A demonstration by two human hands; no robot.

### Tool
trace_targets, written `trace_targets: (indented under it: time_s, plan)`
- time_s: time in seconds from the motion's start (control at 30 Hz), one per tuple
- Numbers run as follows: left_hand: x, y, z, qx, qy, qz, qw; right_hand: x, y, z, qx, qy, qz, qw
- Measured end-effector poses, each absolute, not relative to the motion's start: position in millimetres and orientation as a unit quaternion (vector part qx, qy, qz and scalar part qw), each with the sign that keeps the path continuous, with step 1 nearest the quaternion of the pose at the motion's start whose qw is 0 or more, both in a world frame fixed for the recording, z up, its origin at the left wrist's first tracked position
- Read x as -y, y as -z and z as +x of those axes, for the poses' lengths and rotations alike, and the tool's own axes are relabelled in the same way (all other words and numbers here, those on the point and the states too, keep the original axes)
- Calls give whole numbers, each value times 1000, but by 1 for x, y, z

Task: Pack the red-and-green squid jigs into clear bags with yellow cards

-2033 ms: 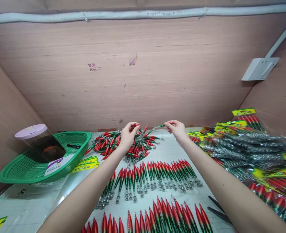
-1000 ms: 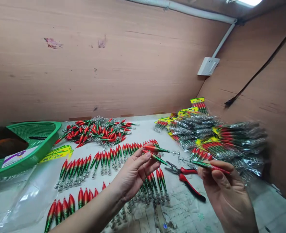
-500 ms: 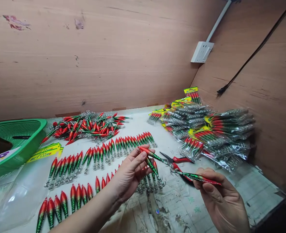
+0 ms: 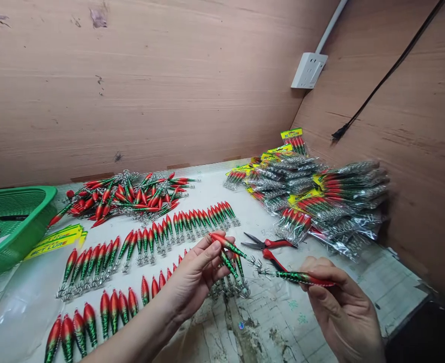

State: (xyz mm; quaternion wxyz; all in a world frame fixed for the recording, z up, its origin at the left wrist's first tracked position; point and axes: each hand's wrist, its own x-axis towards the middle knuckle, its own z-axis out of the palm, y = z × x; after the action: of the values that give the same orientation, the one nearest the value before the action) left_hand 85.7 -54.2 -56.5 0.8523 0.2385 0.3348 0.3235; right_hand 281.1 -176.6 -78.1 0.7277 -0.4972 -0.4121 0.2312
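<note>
My left hand (image 4: 203,267) pinches a red-and-green squid lure (image 4: 230,245) between thumb and fingers, its hooked end pointing right. A second lure (image 4: 229,266) hangs below it, against the same hand; whether the fingers grip it I cannot tell. My right hand (image 4: 343,302) is closed on another squid lure (image 4: 301,277), hooks pointing left. The hook crowns of the two held lures lie close together, perhaps touching. Behind them, red-handled pliers (image 4: 269,244) rest with jaws parted on the table. Several lures (image 4: 186,225) stand in rows left of and behind my left hand.
A tangled pile of lures (image 4: 131,196) lies at the back. Bagged lures (image 4: 331,206) are heaped at the right. Yellow header cards (image 4: 56,242) lie beside a green basket (image 4: 37,212) on the left. A wall socket (image 4: 309,70) and black cable (image 4: 388,75) are above.
The whole view has shifted slightly, so the scene sits further left. Both hands still hold their lures, with the hook ends staying close together.
</note>
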Motion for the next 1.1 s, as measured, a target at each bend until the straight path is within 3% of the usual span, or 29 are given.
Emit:
trace_targets:
  time_s: [0.23, 0.57, 1.1]
  plan:
    - [64, 57, 88, -306, -312, 268, 859, 185, 94, 277, 509, -167, -525, 661]
    - [60, 47, 82, -357, -343, 264, 828, 182, 76, 274, 351, -240, -532, 732]
    - [62, 51, 85, -352, -314, 324, 820, 193, 83, 286, 353, -277, -534, 716]
